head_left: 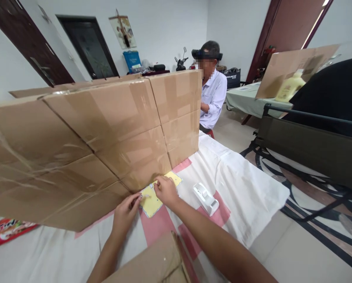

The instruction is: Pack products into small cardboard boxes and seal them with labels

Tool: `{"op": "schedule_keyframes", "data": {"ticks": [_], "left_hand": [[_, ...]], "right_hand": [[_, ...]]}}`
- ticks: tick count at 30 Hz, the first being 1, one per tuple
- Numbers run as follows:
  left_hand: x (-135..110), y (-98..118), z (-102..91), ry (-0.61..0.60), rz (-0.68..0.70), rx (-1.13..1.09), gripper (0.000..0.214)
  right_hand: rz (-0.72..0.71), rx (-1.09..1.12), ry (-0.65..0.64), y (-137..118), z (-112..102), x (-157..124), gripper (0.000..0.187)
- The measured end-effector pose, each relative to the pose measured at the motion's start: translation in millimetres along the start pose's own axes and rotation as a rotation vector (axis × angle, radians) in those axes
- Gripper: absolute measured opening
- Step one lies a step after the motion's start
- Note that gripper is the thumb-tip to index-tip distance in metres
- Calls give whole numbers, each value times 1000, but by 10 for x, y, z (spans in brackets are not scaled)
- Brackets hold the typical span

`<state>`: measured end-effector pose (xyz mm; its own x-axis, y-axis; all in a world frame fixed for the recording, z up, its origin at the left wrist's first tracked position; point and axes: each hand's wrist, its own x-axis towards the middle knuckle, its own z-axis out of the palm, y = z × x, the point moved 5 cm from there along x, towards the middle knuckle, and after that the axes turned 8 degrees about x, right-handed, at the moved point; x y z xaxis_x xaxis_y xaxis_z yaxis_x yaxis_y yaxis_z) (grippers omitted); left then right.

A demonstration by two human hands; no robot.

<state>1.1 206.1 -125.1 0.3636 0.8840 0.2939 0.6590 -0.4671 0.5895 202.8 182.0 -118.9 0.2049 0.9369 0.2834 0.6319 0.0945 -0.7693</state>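
Note:
A yellow card with a blue-marked edge lies on the cloth at the foot of a cardboard wall. More yellow card shows on the far side of my right hand; whether it is one piece or two is hard to tell. My left hand is closed in a pinch at the card's left edge, with a small whitish strip like clear tape at its fingertips. Over the card, my right hand has its fingers curled together, and what they hold is hidden. To its right sits a white tape dispenser.
The tall cardboard wall stands close in front. A cardboard box is at the near edge, and a red packet lies left. Beyond the wall sits a person. A folding frame stands to the right.

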Motion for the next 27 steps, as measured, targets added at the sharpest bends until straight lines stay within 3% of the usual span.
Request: {"op": "schedule_keyframes", "data": {"ticks": [5,8,14,21,27], "left_hand": [[-46,-28,-2,46,-108,-143,44],[-38,-25,8,78,-69,-167,44],[-44,-45,44,71,-68,-172,46],[-61,-97,53,85,-91,-195,45],[-77,-97,38,124,-95,-208,42]], "right_hand": [[-385,64,-131,-201,124,-98,32],[-486,78,-174,-230,220,-147,30],[-419,134,-157,-172,292,-121,9],[-214,198,8,-41,162,-21,16],[-217,203,85,9,121,-16,31]]}}
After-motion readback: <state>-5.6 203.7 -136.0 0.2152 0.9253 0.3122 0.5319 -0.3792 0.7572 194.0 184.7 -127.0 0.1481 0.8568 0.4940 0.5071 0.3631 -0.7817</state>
